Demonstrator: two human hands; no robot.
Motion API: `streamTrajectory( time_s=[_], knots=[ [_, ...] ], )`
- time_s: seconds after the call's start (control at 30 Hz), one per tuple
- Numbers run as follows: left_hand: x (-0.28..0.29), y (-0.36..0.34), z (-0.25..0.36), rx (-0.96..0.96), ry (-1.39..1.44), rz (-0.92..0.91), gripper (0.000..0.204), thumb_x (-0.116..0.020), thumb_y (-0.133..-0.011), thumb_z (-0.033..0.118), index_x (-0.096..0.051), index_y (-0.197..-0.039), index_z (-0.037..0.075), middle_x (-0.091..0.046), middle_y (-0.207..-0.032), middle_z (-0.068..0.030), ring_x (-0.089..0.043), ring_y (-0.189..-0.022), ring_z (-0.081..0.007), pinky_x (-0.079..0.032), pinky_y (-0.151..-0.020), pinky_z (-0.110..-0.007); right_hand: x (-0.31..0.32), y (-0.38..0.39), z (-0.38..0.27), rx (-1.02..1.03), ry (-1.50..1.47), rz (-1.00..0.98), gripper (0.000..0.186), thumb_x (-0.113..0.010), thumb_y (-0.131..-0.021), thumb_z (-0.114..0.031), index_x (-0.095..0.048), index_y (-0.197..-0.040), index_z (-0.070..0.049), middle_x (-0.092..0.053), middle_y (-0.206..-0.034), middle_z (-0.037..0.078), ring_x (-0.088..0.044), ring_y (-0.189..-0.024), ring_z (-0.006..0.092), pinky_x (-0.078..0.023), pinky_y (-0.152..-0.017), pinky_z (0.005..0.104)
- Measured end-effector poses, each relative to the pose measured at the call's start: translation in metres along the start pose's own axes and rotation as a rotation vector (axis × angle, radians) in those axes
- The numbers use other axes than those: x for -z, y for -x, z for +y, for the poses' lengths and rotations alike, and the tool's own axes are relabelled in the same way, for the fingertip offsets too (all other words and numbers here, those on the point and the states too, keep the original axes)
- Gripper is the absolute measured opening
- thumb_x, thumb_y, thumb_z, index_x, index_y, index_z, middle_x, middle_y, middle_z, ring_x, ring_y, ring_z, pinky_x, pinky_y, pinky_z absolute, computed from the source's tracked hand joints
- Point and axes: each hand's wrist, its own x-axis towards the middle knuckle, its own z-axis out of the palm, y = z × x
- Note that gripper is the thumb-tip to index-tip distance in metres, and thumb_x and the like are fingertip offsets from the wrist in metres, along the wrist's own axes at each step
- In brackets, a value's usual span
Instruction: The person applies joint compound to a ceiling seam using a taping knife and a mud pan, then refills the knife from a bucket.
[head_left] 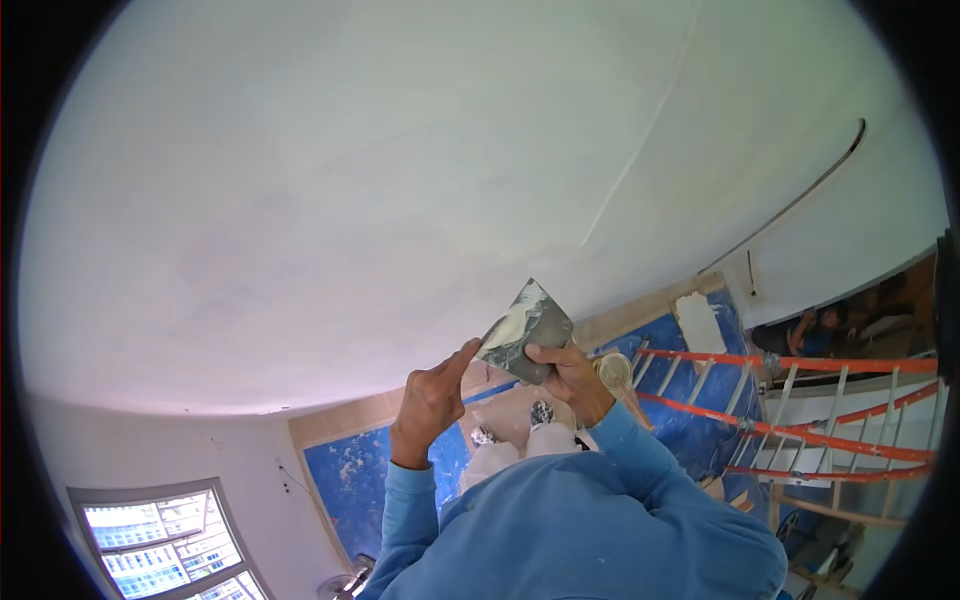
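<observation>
My right hand (pixel 572 378) grips a squarish metal plastering blade (pixel 545 330), thumb across its face; pale filler is smeared over its upper left part. My left hand (pixel 432 410) is at the blade's left edge, index finger stretched along it and the other fingers curled; what they hold, if anything, is hidden. Above both hands spreads a broad white plastered surface (pixel 350 200) with a thin pale line on it.
An orange ladder (pixel 830 440) stands at right, beside a bucket (pixel 614 372) and a white board (pixel 700 325). Blue sheeting (pixel 350 480) covers the floor around my feet. A window (pixel 160 540) is lower left. Another person (pixel 810 330) is at far right, beyond an opening.
</observation>
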Motion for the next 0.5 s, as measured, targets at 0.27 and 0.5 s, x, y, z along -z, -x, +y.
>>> streamTrajectory(
  time_s=[0.27,0.5],
  knots=[
    [-0.082,0.083,-0.040,0.462,0.145,0.145,0.020,-0.053,-0.093,0.003,-0.060,-0.111,-0.002,-0.067,-0.083,-0.0257,-0.066,-0.070,-0.0428,-0.053,-0.061,-0.044,0.058,-0.003,-0.020,0.030,0.006,0.092,0.041,-0.065,-0.088,0.000,-0.052,-0.127,0.001,-0.066,-0.112,0.013,-0.069,-0.101,0.0265,-0.062,-0.082,0.0426],
    [-0.070,0.106,-0.067,0.638,0.308,0.117,0.020,-0.054,-0.097,0.009,-0.061,-0.112,-0.003,-0.069,-0.079,-0.0172,-0.066,-0.066,-0.0208,-0.052,-0.061,-0.034,0.205,-0.085,0.078,0.432,0.564,0.767,0.030,-0.061,-0.097,-0.017,-0.056,-0.121,0.001,-0.065,-0.106,0.010,-0.064,-0.079,0.0164,-0.053,-0.060,0.0324]
  ],
)
